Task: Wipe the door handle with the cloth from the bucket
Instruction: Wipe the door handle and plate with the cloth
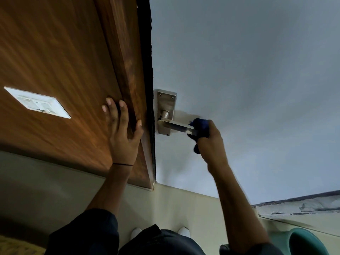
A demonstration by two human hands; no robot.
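Nearest camera: dark clothing at 6 o'clock, two white shoe tips (160,232) just above it on the pale floor. Teal bucket (309,243), rim only, at 4 o'clock, well apart from the work

Left hand (123,131): fingers spread flat, palm pressed on the wooden door frame (127,70) at about 9 o'clock from frame centre; holds nothing. White switch plate (37,102) further out at 9 o'clock

Right hand (209,138): fist closed around a dark blue cloth (199,126), wadded over the free end of the metal door handle (178,127). Lever runs toward 3 o'clock from its backplate (165,111) on the grey door. Hand slightly blurred

Step in hand (judgement): wiping proper, cloth at the lever tip. Lever shaft, neck and backplate are uncovered, likely not yet done

Next move calls for: sliding the bunched cloth along the lever toward 9 o'clock, keeping the squeeze, then around neck and plate; left hand braces
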